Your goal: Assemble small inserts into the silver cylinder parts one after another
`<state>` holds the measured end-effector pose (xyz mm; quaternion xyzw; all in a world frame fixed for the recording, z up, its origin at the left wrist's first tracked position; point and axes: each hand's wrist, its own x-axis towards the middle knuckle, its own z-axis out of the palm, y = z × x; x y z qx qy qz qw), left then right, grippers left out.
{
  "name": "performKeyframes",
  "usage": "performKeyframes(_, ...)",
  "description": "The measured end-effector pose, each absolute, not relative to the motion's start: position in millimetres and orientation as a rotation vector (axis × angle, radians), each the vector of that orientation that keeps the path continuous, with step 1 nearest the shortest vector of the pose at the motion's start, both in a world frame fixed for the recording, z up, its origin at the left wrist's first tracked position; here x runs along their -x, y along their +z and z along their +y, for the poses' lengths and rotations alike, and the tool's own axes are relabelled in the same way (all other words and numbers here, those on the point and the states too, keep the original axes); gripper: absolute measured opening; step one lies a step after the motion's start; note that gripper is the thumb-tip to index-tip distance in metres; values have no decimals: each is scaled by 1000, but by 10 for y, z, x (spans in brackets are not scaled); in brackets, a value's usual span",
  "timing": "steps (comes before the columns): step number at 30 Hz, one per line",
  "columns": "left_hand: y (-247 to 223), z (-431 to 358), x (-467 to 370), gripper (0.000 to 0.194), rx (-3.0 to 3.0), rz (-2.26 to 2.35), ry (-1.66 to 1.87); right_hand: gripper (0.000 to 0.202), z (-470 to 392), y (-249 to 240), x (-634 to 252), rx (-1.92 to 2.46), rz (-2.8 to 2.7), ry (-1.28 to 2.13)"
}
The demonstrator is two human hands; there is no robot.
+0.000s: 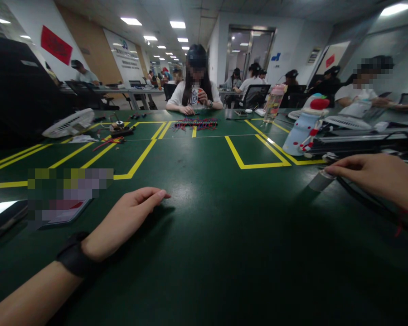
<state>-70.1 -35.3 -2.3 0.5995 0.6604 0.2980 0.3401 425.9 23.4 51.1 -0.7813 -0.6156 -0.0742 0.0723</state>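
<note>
My right hand (374, 179), at the right side of the green table, has its thumb and fingertips pinched on the top of a small grey cylinder (321, 181). The cylinder stands slightly tilted at the tabletop, and what it is exactly I cannot tell. Over the near left-centre of the table is my left hand (129, 215), a black band on its wrist. Its thumb lies along the curled fingers, and nothing shows between them. Left of that hand lies a phone-like flat object (70, 213), partly blurred out.
A blue bottle (297, 136) with a red-topped strap stands beyond my right hand, near black cables (363, 194). Red and blue wires (195, 123) lie before a seated person (193, 90) opposite. White fans (70, 123) and yellow tape (265, 166) are on the green table (204, 253).
</note>
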Motion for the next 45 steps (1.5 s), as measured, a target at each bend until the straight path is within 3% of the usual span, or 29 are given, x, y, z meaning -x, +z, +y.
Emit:
performKeyframes(12, -41, -358, 718, 36, -1600, 1718, 762, 44, 240, 489, -4267, 2341, -1835, -149)
performKeyframes(17, -27, -349, 704, 36, -1602, 1726, 753, 35, 202, 476, -4281, 2247, -1776, 82)
performKeyframes(22, -22, -356, 695, 34, -1574, 1714, 767, 55, 165, 331, -4299, 2101, -1651, 334)
performKeyframes(28, -17, -363, 684, 34, -1567, 1712, 762, 50, 167, 197, -4134, 2040, -1664, 125)
performKeyframes(36, -42, -374, 716, 36, -1593, 1707, 750, 57, 176, 11, -3963, 1944, -1512, 163)
performKeyframes(40, -17, -383, 695, 36, -1642, 1721, 735, 46, 149, -99, -3730, 1713, -1444, 46)
performKeyframes(42, 28, -414, 615, 34, -1781, 1721, 731, 46, 100, -87, -3487, 1487, -1414, 235)
performKeyframes(45, 124, -491, 372, 28, -2169, 1546, 717, 45, -23, 13, -2952, 1214, -1283, 1009)
